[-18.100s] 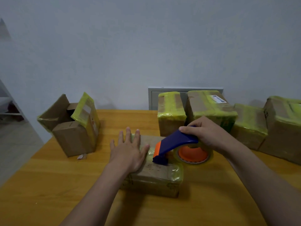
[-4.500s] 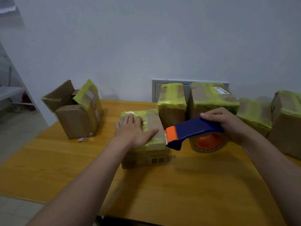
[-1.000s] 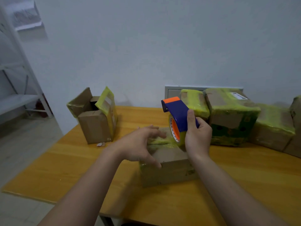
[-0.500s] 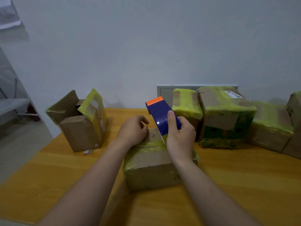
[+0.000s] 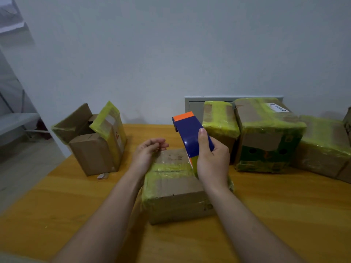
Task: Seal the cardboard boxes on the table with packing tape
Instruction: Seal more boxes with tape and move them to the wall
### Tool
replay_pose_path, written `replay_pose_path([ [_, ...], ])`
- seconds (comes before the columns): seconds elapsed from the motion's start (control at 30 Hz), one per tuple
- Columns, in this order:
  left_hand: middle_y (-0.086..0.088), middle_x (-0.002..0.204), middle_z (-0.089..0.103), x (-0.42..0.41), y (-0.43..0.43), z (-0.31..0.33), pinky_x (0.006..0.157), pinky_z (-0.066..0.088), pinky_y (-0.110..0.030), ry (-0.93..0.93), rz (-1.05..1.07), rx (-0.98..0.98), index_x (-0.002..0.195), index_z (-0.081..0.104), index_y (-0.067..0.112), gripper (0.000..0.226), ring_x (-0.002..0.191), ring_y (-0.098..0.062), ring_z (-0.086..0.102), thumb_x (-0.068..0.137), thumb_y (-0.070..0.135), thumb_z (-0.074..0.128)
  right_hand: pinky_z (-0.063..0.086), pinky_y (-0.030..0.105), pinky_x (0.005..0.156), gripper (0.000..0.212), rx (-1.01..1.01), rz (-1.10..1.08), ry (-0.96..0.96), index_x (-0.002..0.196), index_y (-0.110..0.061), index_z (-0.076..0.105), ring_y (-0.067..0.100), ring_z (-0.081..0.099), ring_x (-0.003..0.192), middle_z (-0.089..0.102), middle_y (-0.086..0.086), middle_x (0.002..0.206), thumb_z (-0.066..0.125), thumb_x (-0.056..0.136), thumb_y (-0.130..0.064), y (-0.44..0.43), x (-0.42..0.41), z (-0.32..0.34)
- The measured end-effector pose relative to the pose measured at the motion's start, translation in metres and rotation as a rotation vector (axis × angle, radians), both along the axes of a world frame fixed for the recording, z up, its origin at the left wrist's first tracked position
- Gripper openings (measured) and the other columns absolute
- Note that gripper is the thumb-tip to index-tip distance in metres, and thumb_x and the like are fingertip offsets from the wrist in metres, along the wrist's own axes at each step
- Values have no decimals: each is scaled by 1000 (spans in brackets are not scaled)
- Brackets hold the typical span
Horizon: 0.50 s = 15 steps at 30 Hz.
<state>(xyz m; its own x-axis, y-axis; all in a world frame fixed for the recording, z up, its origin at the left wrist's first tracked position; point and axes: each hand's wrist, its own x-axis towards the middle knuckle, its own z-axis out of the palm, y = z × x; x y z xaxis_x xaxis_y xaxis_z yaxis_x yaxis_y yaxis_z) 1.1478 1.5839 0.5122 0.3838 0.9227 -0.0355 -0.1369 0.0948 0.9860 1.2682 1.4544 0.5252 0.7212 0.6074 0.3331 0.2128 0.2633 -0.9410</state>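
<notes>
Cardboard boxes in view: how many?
6: center box, open box left, three along the back: narrow box, labelled box, low box; cut-off box at right edge. More may be off-frame.

The tape dispenser (image 5: 190, 135), earlier held flat to the right of the box (image 5: 176, 194), now stands tilted over the box top in the right hand (image 5: 212, 160). The left hand (image 5: 147, 152), once pressed flat on the box, has lifted to its upper-left edge, fingers (image 5: 161, 144) curled.

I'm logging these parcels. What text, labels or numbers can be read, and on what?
Nothing reads clearly.
Label on the big box: too blurred.
Print on the near box: too faint.
Red marks on the open box: too small.
</notes>
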Motion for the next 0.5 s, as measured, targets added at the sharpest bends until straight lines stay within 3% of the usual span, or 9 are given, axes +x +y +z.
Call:
replay_pose_path([
  [0.07, -7, 103, 75, -3, -5, 3, 67, 58, -24, 274, -32, 121, 113, 70, 9, 20, 92, -19, 71, 106, 11, 51, 48, 9, 54, 47, -1, 1, 0, 97, -21, 65, 1, 68, 79, 72, -8, 88, 43, 89, -62, -1, 0, 1],
  [0.13, -2, 111, 69, -6, -5, 7, 80, 59, -31, 618, -39, 297, 119, 65, 17, 18, 100, -18, 68, 105, 19, 54, 47, 8, 54, 50, -2, -3, -7, 99, -20, 65, 0, 68, 81, 72, -8, 91, 42, 88, -63, -2, -1, 1],
  [0.23, 4, 129, 60, -7, -18, 10, 100, 55, -42, 768, -44, 450, 133, 57, 27, 31, 118, -17, 59, 102, 23, 57, 48, 8, 54, 47, -4, -14, -17, 98, -21, 65, 0, 67, 81, 71, -8, 90, 42, 90, -62, -2, -1, 1],
  [0.33, 5, 136, 58, -8, -30, 0, 97, 54, -36, 701, -67, 526, 139, 56, 33, 35, 121, -12, 57, 104, 26, 56, 48, 9, 54, 41, -8, -19, -12, 90, -24, 63, 1, 67, 78, 71, -8, 85, 43, 93, -59, -3, -2, 2],
  [0.43, 13, 127, 62, -15, -37, 3, 72, 53, -13, 359, -46, 364, 136, 59, 34, 34, 103, 2, 65, 107, 19, 52, 49, 10, 55, 36, -16, -25, -10, 86, -27, 62, 0, 67, 78, 71, -8, 85, 44, 96, -57, -3, -2, 2],
  [0.5, 14, 123, 64, -18, -40, -1, 67, 52, -9, 195, -10, 341, 135, 62, 28, 34, 93, 10, 67, 107, 12, 52, 51, 12, 58, 32, -30, -32, -14, 85, -30, 61, -1, 67, 82, 71, -10, 87, 45, 98, -55, -2, -2, 1],
])
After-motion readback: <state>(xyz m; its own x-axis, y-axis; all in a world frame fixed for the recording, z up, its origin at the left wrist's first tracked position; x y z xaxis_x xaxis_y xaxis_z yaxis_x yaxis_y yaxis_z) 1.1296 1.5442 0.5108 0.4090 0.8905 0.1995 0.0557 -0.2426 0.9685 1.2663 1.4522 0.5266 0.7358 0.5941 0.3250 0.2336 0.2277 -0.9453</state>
